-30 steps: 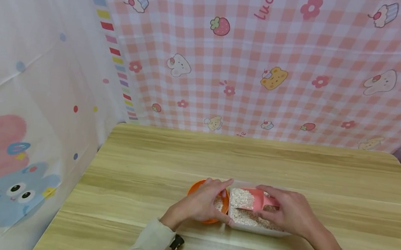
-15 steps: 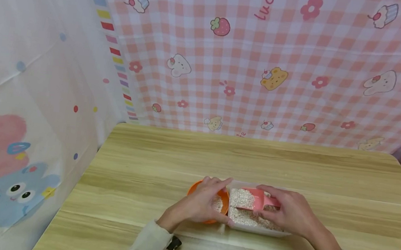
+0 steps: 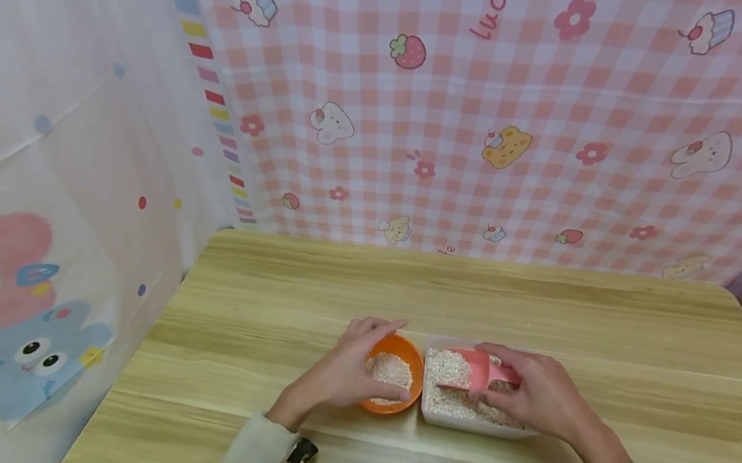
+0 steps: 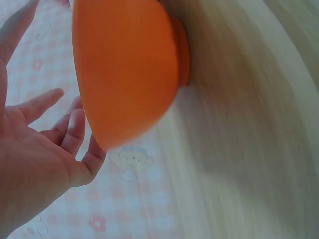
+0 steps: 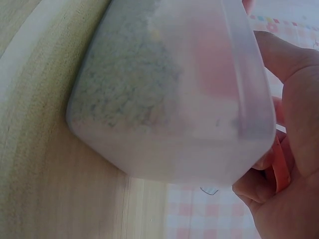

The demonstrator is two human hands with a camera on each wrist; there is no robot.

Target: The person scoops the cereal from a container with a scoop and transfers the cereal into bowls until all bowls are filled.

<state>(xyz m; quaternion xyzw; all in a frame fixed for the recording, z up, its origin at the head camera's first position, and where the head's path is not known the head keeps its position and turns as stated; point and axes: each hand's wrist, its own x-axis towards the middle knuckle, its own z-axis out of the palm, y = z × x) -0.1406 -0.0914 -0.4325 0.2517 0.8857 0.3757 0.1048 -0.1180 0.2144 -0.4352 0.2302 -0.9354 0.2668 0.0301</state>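
Observation:
My right hand (image 3: 541, 392) grips the handle of a pink scoop (image 3: 478, 369), whose bowl holds oat flakes (image 3: 449, 366). The scoop lies inside a translucent rectangular container (image 3: 479, 427) partly filled with the same flakes; in the right wrist view its pink shape shows blurred through the container wall (image 5: 199, 159). Left of the container stands an orange bowl (image 3: 415, 393) with flakes in it. Over the bowl's left side is my left hand (image 3: 352, 367), thumb and fingers spread apart. In the left wrist view, loosely bent fingertips are right at the rim of the bowl (image 4: 124, 69).
Bowl and container stand side by side on a wood-grain table (image 3: 311, 278). A pink checked cloth (image 3: 369, 124) hangs behind the far edge, and a white printed cloth (image 3: 102, 178) hangs along the left.
My left hand has moved left, away from the container's near left corner, leaving more of the orange bowl's inside showing. The right hand and scoop have stayed in place.

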